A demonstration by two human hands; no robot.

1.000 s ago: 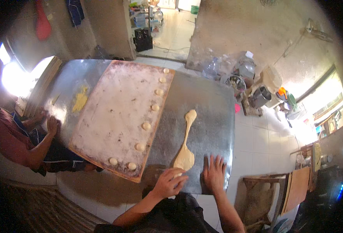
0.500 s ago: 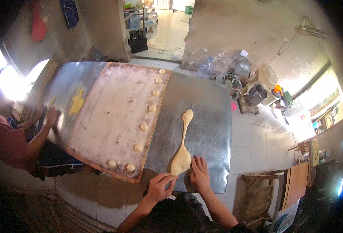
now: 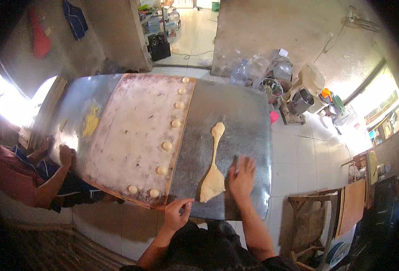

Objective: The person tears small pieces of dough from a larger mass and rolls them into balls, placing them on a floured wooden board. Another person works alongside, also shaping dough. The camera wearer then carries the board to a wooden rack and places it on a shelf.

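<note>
A long stretch of pale dough lies on the metal tabletop, with a wide near lobe, a thin neck and a small knob at the far end. My right hand is open just right of the wide lobe, apart from it, its fingertips blurred. Left of the dough's near end, my left hand is by the table's front edge. Its thumb and index finger are drawn together; whatever is between them is too small to make out. Several round dough balls sit along the right and near edges of a floured board.
At the table's left side another person works with both hands near a yellow smear. Buckets and a clear water jug stand by the far wall. A wooden stand is on the right.
My left hand has come off the dough's near end and moved left. My right hand has shifted right and forward, away from the dough. The other person's hands have drawn nearer their body.
</note>
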